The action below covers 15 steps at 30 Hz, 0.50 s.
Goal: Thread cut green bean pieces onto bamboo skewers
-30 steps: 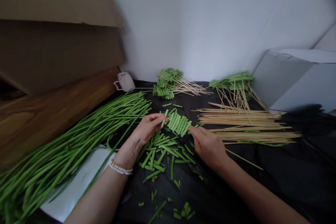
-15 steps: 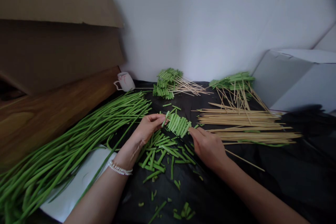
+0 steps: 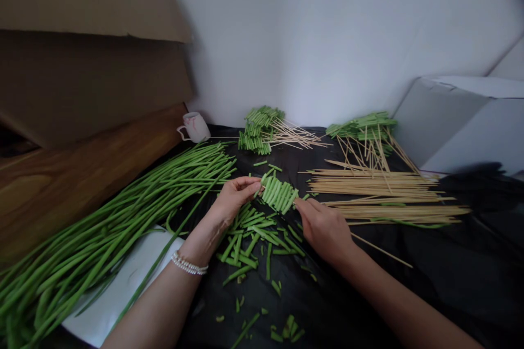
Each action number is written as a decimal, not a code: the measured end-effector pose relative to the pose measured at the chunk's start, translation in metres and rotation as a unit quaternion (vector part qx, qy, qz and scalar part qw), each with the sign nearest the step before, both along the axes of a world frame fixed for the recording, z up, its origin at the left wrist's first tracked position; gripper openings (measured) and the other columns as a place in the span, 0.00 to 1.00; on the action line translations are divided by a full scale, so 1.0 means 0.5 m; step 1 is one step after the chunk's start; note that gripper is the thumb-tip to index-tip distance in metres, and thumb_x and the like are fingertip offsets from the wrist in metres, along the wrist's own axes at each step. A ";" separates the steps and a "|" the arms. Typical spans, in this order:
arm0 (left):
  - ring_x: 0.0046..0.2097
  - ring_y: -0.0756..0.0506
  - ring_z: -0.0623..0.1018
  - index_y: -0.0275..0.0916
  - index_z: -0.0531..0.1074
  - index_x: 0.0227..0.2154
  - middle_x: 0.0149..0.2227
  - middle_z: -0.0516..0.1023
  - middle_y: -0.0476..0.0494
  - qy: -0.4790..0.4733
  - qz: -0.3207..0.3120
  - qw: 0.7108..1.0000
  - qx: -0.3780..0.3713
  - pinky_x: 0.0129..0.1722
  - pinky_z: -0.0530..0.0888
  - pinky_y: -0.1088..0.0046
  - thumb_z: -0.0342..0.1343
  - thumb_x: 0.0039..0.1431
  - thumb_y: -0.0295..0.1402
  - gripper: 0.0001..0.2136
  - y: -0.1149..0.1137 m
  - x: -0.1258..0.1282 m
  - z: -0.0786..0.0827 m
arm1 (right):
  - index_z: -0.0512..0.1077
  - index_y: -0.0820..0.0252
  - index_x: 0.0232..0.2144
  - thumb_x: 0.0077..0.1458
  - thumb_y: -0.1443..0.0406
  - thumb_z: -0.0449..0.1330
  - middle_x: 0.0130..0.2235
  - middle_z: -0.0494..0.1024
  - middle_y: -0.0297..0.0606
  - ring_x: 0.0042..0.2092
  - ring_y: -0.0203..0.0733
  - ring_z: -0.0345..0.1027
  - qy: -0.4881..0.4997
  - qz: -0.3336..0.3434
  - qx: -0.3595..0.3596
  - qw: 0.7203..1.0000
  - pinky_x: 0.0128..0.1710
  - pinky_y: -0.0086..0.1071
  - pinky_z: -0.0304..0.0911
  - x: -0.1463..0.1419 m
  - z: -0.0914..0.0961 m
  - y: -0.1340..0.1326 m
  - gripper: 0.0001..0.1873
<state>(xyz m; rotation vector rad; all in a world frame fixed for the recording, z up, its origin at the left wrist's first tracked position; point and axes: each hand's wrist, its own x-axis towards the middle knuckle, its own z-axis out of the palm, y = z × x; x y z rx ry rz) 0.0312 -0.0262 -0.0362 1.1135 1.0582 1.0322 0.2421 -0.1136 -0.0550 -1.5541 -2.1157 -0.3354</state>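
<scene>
A skewer of cut green bean pieces [image 3: 280,194] is held up at the centre, the pieces lined side by side across the stick. My left hand [image 3: 239,195], with a pearl bracelet at the wrist, pinches its left end with thumb and forefinger, beside the outermost piece. At the other end, my right hand [image 3: 325,227] is closed round the stick, most of which its fingers hide. Beneath both hands, loose cut bean pieces [image 3: 254,232] lie scattered on a black sheet [image 3: 229,316].
Long whole beans [image 3: 135,218] spread at the left, partly over a white board [image 3: 123,289]. Bare bamboo skewers [image 3: 380,182] lie at the right. Filled skewers [image 3: 260,125] are stacked at the back, near a mug [image 3: 196,127]. Cardboard [image 3: 90,76] and a white box [image 3: 462,120] flank the space.
The bean piece at my left fingertips has moved right along the stick, against the row. My left fingers now pinch the stick's end; my right hand has stayed put.
</scene>
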 end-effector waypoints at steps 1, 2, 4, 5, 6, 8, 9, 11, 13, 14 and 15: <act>0.34 0.48 0.77 0.37 0.79 0.32 0.32 0.81 0.44 -0.004 -0.002 1.000 -0.010 0.39 0.71 0.71 0.71 0.39 0.39 0.16 0.001 -0.001 0.001 | 0.74 0.57 0.41 0.61 0.69 0.48 0.29 0.74 0.33 0.28 0.34 0.65 0.001 -0.001 0.000 1.000 0.27 0.31 0.47 0.000 0.001 0.000 0.15; 0.34 0.48 0.77 0.37 0.79 0.32 0.32 0.81 0.44 -0.004 -0.005 1.000 -0.018 0.38 0.71 0.71 0.71 0.38 0.39 0.16 0.001 -0.002 0.002 | 0.74 0.57 0.40 0.61 0.69 0.48 0.29 0.74 0.33 0.28 0.34 0.65 0.002 -0.002 0.000 1.000 0.27 0.31 0.47 0.000 0.001 0.000 0.15; 0.33 0.49 0.77 0.36 0.79 0.31 0.31 0.81 0.43 0.003 -0.009 1.000 -0.029 0.37 0.70 0.72 0.71 0.37 0.38 0.16 0.001 -0.004 0.004 | 0.74 0.56 0.39 0.60 0.69 0.48 0.28 0.73 0.32 0.28 0.34 0.64 0.001 -0.004 -0.003 1.000 0.27 0.31 0.47 0.000 0.000 0.000 0.14; 0.33 0.49 0.77 0.36 0.79 0.30 0.31 0.81 0.43 0.006 -0.010 0.999 -0.031 0.37 0.70 0.72 0.71 0.37 0.38 0.17 0.002 -0.005 0.004 | 0.74 0.56 0.39 0.60 0.69 0.48 0.28 0.73 0.32 0.27 0.34 0.64 -0.001 -0.004 -0.004 1.000 0.27 0.31 0.47 0.000 -0.001 0.000 0.14; 0.33 0.49 0.77 0.35 0.79 0.30 0.30 0.81 0.43 0.008 -0.009 0.999 -0.032 0.37 0.70 0.73 0.72 0.36 0.38 0.17 0.002 -0.006 0.003 | 0.74 0.56 0.39 0.60 0.69 0.48 0.28 0.73 0.32 0.28 0.34 0.64 -0.002 -0.004 -0.004 1.000 0.27 0.31 0.47 0.000 -0.002 0.000 0.14; 0.32 0.49 0.77 0.35 0.79 0.29 0.30 0.81 0.42 0.012 -0.010 0.999 -0.032 0.37 0.70 0.72 0.72 0.35 0.38 0.17 0.004 -0.007 0.000 | 0.74 0.56 0.39 0.60 0.69 0.49 0.29 0.74 0.32 0.28 0.33 0.65 -0.003 -0.005 -0.007 1.000 0.27 0.31 0.47 0.000 -0.004 -0.001 0.14; 0.32 0.49 0.77 0.35 0.80 0.29 0.30 0.81 0.42 0.014 -0.012 0.999 -0.031 0.37 0.70 0.72 0.72 0.35 0.38 0.17 0.004 -0.008 -0.002 | 0.74 0.56 0.40 0.60 0.69 0.49 0.29 0.75 0.33 0.28 0.33 0.65 -0.004 -0.004 -0.009 1.000 0.27 0.31 0.47 -0.001 -0.005 -0.001 0.14; 0.32 0.49 0.76 0.35 0.80 0.29 0.30 0.81 0.42 0.017 -0.017 0.999 -0.030 0.36 0.70 0.72 0.72 0.35 0.38 0.16 0.005 -0.008 -0.005 | 0.74 0.57 0.40 0.60 0.70 0.48 0.29 0.75 0.33 0.28 0.33 0.65 -0.006 -0.003 -0.013 1.000 0.27 0.31 0.47 -0.001 -0.006 -0.002 0.15; 0.32 0.49 0.76 0.35 0.80 0.29 0.29 0.80 0.43 0.013 -0.020 0.999 -0.031 0.36 0.70 0.73 0.72 0.36 0.37 0.16 0.005 -0.008 -0.007 | 0.74 0.57 0.40 0.60 0.70 0.48 0.29 0.74 0.33 0.29 0.34 0.65 -0.007 0.000 -0.015 1.000 0.27 0.31 0.47 -0.002 -0.007 -0.002 0.15; 0.31 0.50 0.76 0.35 0.80 0.28 0.29 0.80 0.44 0.009 -0.021 0.999 -0.032 0.36 0.70 0.73 0.72 0.35 0.37 0.15 0.005 -0.008 -0.007 | 0.74 0.57 0.40 0.60 0.70 0.48 0.29 0.74 0.33 0.29 0.34 0.65 -0.006 0.002 -0.014 1.000 0.28 0.30 0.47 -0.002 -0.007 -0.003 0.15; 0.31 0.50 0.76 0.35 0.80 0.28 0.29 0.80 0.44 0.004 -0.021 0.999 -0.034 0.36 0.70 0.74 0.72 0.35 0.36 0.15 0.005 -0.008 -0.006 | 0.73 0.58 0.41 0.60 0.70 0.48 0.30 0.75 0.33 0.29 0.34 0.65 -0.005 0.004 -0.013 1.000 0.28 0.30 0.48 -0.002 -0.007 -0.003 0.14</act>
